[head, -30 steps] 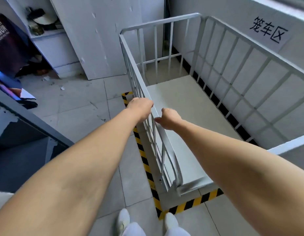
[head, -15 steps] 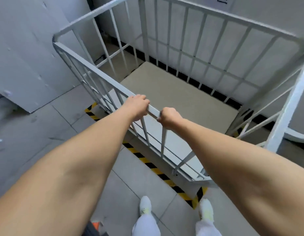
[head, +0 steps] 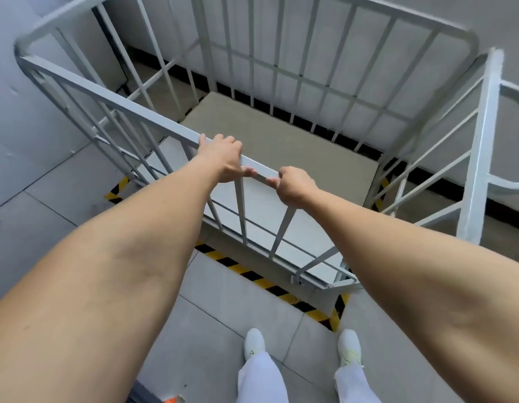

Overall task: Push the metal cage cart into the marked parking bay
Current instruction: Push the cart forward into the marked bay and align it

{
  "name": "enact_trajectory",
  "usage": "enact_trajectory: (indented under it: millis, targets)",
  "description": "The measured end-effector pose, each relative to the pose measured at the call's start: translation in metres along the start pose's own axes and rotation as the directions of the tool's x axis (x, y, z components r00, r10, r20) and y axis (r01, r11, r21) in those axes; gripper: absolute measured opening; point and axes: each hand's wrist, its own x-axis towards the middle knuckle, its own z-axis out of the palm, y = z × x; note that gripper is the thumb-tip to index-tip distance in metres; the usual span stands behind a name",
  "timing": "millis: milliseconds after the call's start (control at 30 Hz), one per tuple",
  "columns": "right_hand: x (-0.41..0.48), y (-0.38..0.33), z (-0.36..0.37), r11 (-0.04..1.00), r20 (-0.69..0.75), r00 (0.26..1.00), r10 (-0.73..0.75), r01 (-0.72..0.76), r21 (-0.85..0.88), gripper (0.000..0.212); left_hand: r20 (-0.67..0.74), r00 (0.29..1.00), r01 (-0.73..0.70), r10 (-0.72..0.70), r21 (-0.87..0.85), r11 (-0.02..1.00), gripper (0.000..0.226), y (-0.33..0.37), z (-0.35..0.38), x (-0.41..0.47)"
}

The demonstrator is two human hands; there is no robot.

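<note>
The white metal cage cart (head: 113,96) stands in front of me, its barred sides up and its grey floor bare. My left hand (head: 223,158) grips the near top rail, fingers curled over it. My right hand (head: 296,186) grips the same rail just to the right. The parking bay is marked by yellow-and-black tape (head: 261,282) on the floor; the cart's near bottom edge lies just inside that tape line. The cart's far side stands close to the wall.
A second white cage frame (head: 482,141) stands at the right, close to the cart. A grey wall panel (head: 34,120) is on the left. Grey floor tiles (head: 217,330) lie around my two white shoes.
The view has swung right and closer over the cart. Both hands keep hold of the top rail, and the cart sits deeper against the wall inside the tape.
</note>
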Motion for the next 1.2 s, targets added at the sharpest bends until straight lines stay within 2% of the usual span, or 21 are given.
enact_trajectory:
  millis: [133,467,1200]
  targets:
    - [-0.004,0.000,0.009,1.000,-0.084,0.996,0.016,-0.017,-0.016,0.027,-0.044,0.999,-0.017,0.015,-0.042,0.999,0.070,-0.001,0.002,-0.004]
    - [-0.011,-0.004,0.018,0.997,0.008,0.998,0.063,-0.064,0.040,0.028,-0.022,0.999,-0.049,0.049,-0.033,0.998,0.069,-0.007,0.006,-0.017]
    - [-0.033,-0.007,0.005,0.995,0.073,0.995,0.072,-0.076,0.060,0.032,0.010,1.000,-0.029,0.029,-0.038,0.999,0.069,0.001,0.004,-0.033]
